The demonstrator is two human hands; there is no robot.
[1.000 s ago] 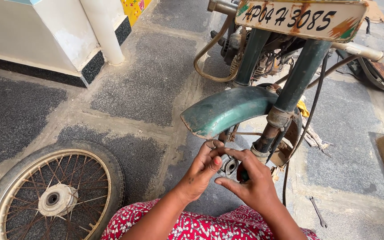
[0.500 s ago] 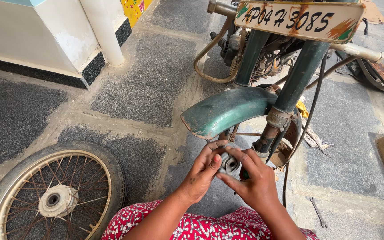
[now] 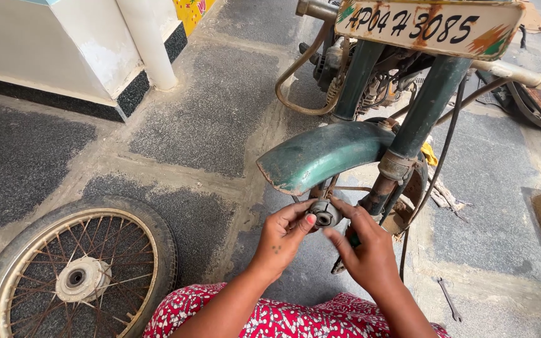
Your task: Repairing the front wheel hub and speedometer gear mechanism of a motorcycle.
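**Round metal part held below mudguard**

Item: small round metal part [image 3: 322, 213], grey, grimy, w/ dark central bore facing up toward camera. Approx. ring- or bush-shaped; exact type can't be told. Position: in the air, just beneath lower edge of green front mudguard [image 3: 320, 153], beside the fork leg [image 3: 388, 181]. Partly covered by fingers on both sides; underside hidden. Tilted slightly toward viewer.
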